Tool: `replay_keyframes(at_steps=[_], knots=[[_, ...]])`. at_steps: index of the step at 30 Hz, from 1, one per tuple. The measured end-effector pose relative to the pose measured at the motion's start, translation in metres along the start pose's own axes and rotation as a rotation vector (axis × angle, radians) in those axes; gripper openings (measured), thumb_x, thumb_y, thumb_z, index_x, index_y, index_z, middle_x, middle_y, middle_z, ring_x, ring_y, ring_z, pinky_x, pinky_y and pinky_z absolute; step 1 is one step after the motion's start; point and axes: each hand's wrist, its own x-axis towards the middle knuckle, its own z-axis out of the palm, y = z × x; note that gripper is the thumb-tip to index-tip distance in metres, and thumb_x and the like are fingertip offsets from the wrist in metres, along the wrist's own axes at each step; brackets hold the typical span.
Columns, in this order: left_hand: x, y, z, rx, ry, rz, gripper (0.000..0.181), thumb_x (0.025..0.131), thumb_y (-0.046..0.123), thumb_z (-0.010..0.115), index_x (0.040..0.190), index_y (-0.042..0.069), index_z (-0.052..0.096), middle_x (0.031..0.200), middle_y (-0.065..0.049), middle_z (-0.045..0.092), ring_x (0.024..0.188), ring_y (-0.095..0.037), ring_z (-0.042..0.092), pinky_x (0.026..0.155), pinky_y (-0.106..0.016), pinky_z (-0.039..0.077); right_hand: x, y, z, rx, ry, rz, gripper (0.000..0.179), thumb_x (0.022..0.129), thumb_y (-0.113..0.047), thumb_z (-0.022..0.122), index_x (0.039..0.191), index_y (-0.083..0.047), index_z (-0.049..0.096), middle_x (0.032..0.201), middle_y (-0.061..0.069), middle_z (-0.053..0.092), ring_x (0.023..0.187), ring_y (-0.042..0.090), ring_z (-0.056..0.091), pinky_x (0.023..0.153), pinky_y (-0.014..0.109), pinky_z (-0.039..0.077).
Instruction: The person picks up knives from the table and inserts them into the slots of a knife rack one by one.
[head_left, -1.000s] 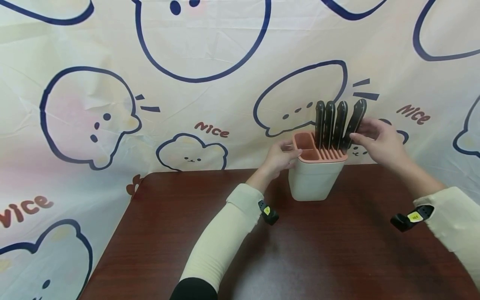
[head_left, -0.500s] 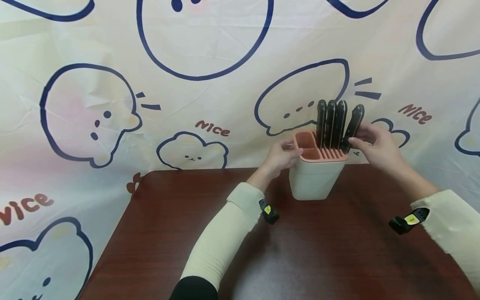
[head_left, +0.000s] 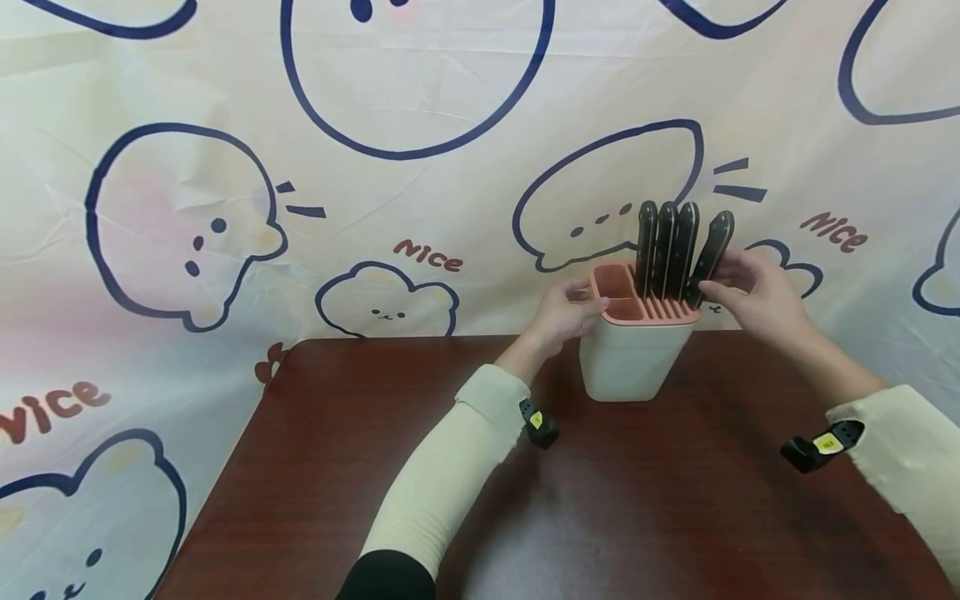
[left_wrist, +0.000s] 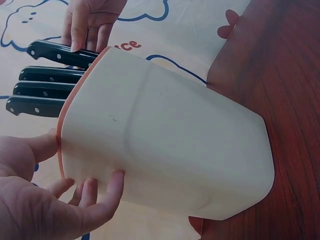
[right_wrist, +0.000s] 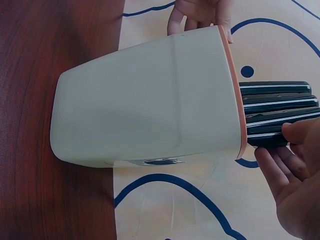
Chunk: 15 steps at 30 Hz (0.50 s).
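A cream knife block with an orange top stands upright on the table. Several black-handled knives are slotted upright, side by side, in its right part; their blades are hidden inside. My left hand holds the block at its left side, thumb at the orange rim and fingers against the wall, as the left wrist view shows. With thumb and fingers, my right hand pinches the handle of the rightmost knife, which leans to the right, apart from the others. That handle sits low against the slots.
The block's left part has two open compartments. Under it is a dark red-brown wooden table, whose far edge runs close behind the block. A cream cloth with blue cartoon drawings hangs behind the table.
My right hand has moved down a little, and the rightmost knife now sits lower in the block. My left hand stays on the block. The head view has shifted slightly.
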Motion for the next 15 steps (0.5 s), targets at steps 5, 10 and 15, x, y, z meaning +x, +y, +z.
replay_keyframes(at_steps=[5,10,15], knots=[[-0.001,0.000,-0.001,0.023,0.003,0.013,0.056,0.096,0.023,0.073,0.147,0.012,0.052,0.136,-0.010,0.062,0.118,-0.025,0.065,0.091,-0.039,0.058,0.001,-0.001,-0.002,-0.009,-0.014,-0.005,0.057,0.103,-0.033,0.059,0.148,0.000,0.046,0.132,0.027,0.058,0.126,0.044,0.054,0.100,0.059,0.045],[-0.003,-0.003,-0.002,0.083,0.011,0.032,0.060,0.096,0.029,0.073,0.149,0.013,0.050,0.140,-0.011,0.058,0.121,-0.026,0.063,0.092,-0.037,0.058,-0.002,0.001,-0.007,-0.041,-0.036,-0.001,0.057,0.105,-0.034,0.056,0.150,-0.001,0.045,0.137,0.027,0.056,0.129,0.045,0.051,0.097,0.060,0.045],[-0.004,-0.008,-0.010,0.216,0.024,0.067,0.060,0.100,0.037,0.067,0.150,0.011,0.047,0.145,-0.013,0.054,0.126,-0.028,0.059,0.096,-0.038,0.056,-0.005,0.002,-0.013,-0.085,-0.024,-0.020,0.055,0.106,-0.033,0.053,0.151,-0.003,0.045,0.138,0.026,0.056,0.127,0.045,0.052,0.095,0.061,0.045]])
